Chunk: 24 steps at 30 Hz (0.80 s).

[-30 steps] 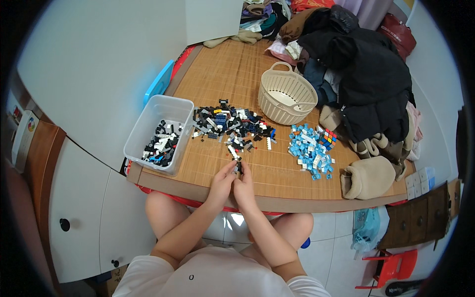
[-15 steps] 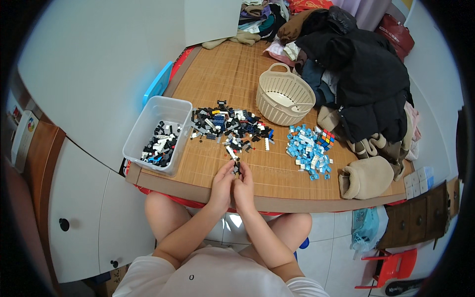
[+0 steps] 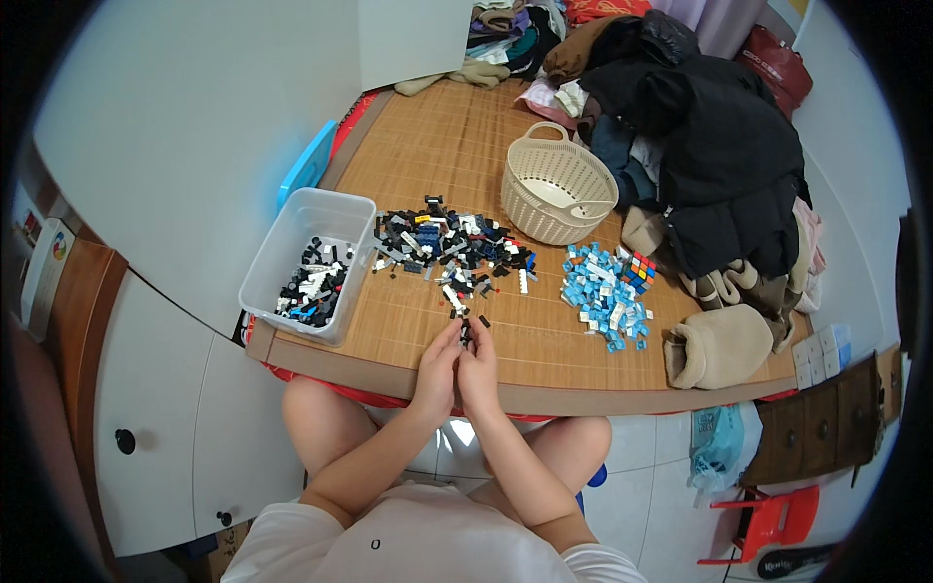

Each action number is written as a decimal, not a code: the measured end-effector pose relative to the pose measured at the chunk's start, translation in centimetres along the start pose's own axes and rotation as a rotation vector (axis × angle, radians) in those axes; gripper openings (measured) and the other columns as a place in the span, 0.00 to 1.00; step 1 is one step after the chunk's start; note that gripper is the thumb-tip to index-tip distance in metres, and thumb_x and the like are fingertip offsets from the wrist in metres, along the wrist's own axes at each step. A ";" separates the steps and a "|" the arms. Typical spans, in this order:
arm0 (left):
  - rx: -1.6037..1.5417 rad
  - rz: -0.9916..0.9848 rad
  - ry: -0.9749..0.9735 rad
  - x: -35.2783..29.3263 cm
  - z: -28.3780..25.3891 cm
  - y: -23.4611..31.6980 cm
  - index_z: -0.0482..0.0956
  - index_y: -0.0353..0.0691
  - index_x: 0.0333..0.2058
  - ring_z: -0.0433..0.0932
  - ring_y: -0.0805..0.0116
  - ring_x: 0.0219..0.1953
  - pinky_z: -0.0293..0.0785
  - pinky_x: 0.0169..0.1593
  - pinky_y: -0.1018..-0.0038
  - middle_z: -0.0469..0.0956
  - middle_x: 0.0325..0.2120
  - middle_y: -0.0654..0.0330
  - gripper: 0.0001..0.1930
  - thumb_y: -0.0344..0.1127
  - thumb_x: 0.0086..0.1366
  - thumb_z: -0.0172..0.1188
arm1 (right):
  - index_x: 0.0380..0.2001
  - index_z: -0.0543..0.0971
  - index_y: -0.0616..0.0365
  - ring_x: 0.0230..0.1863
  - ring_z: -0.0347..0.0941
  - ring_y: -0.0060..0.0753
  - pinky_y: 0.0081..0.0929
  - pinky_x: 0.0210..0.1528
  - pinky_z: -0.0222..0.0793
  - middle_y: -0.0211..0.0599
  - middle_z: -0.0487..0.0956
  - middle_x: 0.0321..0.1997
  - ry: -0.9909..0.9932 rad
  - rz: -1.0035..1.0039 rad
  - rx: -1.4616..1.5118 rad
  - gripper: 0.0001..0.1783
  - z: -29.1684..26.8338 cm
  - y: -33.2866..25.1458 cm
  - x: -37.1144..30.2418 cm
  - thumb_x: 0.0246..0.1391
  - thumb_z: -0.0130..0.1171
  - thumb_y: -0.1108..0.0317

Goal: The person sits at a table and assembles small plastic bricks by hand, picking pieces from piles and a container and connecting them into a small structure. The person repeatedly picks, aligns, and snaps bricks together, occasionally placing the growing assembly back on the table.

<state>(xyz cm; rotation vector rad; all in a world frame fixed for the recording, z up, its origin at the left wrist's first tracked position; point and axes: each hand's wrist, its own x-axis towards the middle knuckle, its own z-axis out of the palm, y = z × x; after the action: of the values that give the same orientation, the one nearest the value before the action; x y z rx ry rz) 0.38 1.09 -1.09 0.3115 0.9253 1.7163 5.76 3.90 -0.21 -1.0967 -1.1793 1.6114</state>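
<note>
As the left hand [image 3: 436, 377] and right hand [image 3: 477, 375] meet, both are curled round small dark bricks [image 3: 466, 333].
They're near the loose pile [image 3: 449, 239] on the mat [image 3: 554, 335]; close piecework, I'd judge, and the next move calls for a light touch.

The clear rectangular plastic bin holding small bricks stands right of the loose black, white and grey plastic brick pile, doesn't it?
The side is wrong: in the head view, the clear plastic bin, holding small bricks, stands left of the loose brick pile.
</note>
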 end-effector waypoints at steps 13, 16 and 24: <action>-0.063 0.008 0.021 -0.1 0.1 0.2 0.54 0.27 0.57 0.56 0.64 0.61 0.52 0.62 0.72 0.56 0.58 0.47 0.25 0.28 0.62 0.42 | 0.55 0.60 0.66 0.60 0.57 0.33 0.24 0.61 0.51 0.45 0.61 0.58 0.062 -0.047 0.187 0.26 0.4 0.9 -0.5 0.51 0.35 0.84; -0.093 0.018 0.029 -0.6 0.5 0.6 0.54 0.27 0.57 0.57 0.64 0.61 0.53 0.62 0.72 0.56 0.58 0.47 0.24 0.27 0.61 0.41 | 0.55 0.60 0.67 0.60 0.57 0.32 0.24 0.61 0.52 0.45 0.62 0.58 0.061 -0.061 0.230 0.25 0.6 0.6 -0.9 0.52 0.35 0.84; -0.218 0.077 0.026 -1.4 0.9 1.4 0.56 0.26 0.55 0.58 0.64 0.59 0.54 0.62 0.74 0.58 0.55 0.47 0.24 0.26 0.60 0.40 | 0.53 0.64 0.68 0.57 0.61 0.30 0.23 0.60 0.54 0.43 0.66 0.54 0.029 -0.106 0.349 0.22 1.2 -0.7 -1.6 0.52 0.36 0.84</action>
<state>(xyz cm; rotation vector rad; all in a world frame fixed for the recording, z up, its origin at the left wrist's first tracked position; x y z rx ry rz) 0.46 0.07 0.89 0.1823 0.7439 1.8770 5.16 2.22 0.91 -0.8172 -0.8789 1.6367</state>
